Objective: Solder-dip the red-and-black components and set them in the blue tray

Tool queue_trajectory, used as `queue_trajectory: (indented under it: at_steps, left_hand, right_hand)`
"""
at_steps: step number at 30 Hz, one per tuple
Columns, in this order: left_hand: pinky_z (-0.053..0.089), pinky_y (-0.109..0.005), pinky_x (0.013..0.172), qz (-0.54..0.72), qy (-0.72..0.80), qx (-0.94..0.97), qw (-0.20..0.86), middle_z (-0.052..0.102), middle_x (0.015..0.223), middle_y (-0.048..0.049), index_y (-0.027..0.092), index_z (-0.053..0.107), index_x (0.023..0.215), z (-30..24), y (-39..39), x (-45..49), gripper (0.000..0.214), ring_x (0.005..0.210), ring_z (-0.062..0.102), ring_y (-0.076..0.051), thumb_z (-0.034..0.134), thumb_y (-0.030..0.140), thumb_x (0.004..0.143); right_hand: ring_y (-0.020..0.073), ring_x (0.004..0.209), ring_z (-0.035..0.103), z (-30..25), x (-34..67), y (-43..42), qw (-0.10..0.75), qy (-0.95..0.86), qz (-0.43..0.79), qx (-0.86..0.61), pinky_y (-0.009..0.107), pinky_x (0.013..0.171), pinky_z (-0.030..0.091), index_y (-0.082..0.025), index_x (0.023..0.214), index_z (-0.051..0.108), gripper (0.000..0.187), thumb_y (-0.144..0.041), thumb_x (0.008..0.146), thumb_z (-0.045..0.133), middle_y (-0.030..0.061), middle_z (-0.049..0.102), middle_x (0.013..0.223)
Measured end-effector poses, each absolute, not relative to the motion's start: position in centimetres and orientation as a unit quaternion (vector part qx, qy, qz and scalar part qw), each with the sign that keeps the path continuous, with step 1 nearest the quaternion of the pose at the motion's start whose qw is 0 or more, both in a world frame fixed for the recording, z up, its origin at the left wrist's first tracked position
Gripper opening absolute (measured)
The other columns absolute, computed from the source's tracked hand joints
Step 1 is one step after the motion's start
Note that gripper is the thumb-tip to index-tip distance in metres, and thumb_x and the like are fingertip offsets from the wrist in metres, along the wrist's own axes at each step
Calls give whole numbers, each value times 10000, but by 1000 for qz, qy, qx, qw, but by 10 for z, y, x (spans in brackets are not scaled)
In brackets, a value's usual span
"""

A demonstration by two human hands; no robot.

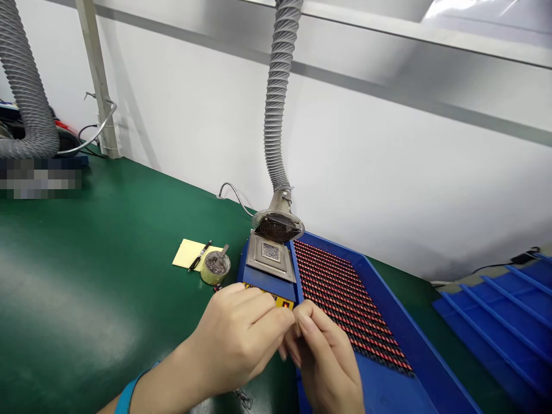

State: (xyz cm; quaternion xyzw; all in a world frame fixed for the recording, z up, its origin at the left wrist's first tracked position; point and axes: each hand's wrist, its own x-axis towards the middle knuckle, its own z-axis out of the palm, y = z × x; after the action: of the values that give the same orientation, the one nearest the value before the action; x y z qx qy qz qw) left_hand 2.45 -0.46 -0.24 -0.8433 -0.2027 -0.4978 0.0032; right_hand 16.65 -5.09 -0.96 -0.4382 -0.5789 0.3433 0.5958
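Note:
My left hand (239, 339) and my right hand (325, 359) meet low in the head view, fingers curled and fingertips pinched together. What they pinch is too small to see. They hover just in front of a small blue solder pot (271, 261) with a square metal basin. To the right of the pot lies a blue tray (414, 345) filled with rows of red and black parts (345, 293). My left wrist wears a blue band (127, 397).
A grey ribbed fume hose (278, 98) ends in a round intake (277, 225) above the pot. A small cup of grey dross (215, 268), a pen (199, 256) and a yellow note (190, 253) sit on the green mat (86, 276). Stacked blue trays (504, 316) lie at right.

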Motion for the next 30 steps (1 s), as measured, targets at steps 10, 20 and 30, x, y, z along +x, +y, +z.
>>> queue_trajectory:
  at_steps: [10,20,30]
  left_hand:
    - [389,-156,567,-513,-209,-783,-284,620,687,30,162,615,820,5,-10,20,137,607,533,-68,523,99,900]
    - [340,-247,524,-543,-197,-810,-101,589,616,16,146,611,792,-2,-7,24,194,535,467,-103,467,115,918]
    - [376,-235,540,-528,-209,-811,-141,616,654,11,153,620,815,1,-11,23,193,565,506,-104,465,121,926]
  right_hand:
    - [185,721,651,-18,170,-49,638,-668,10,-383,314,657,521,-249,995,699,327,-2,790,638,14,701,770]
    - [121,424,502,-10,165,-47,681,-551,349,-334,233,434,433,-197,590,565,403,-300,964,455,-39,451,434]
    - [200,735,662,-16,163,-47,649,-646,41,-400,335,662,528,-213,881,703,211,-40,835,591,34,693,765]
